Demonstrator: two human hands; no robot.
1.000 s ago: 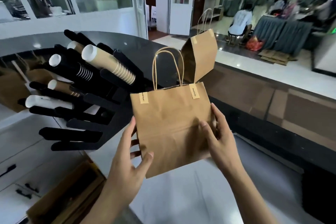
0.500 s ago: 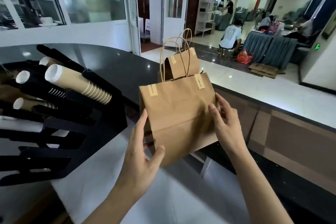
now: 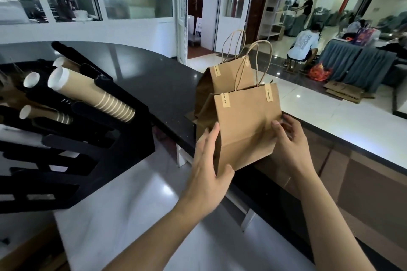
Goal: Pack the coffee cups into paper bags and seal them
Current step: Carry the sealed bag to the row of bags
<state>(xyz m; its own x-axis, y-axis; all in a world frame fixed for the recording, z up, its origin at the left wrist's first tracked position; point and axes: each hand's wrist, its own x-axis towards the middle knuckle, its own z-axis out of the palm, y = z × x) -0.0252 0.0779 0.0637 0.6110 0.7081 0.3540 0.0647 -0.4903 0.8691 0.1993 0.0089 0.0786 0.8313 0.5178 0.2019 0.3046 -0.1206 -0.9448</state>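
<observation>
A: Where was the bag?

B: The sealed paper bag was held up over the edge of the black counter, tilted a little, its lower end toward the person. Two pale sticker strips folded over its top edge, and its twisted paper handles stood upright.

A: And the hands?

B: Both were on it. The left hand cradled the bag's lower left corner, the fingers stretched up along the side and the thumb hooked over the front near the bottom edge. The right hand held the bag's right edge, the fingers curled against it and the thumb pressed on the front panel.

A: Anything close to it?

B: A second paper bag stood on the counter just behind the held one, partly hidden by it, with the same pale strips at the top and its own handles upright. I could not tell whether the two bags touched.

A: What about left of the bag?

B: A black cup rack sat well to the left, with stacks of paper coffee cups lying slanted in its slots, white rims pointing up and left; the nearest stack was brown with pale stripes.

A: Below it?

B: A pale grey worktop ran under the forearms.

A: And beyond?

B: Past the counter lay a shiny tiled floor. A person in a white shirt sat by a table with a grey-blue cloth.
</observation>
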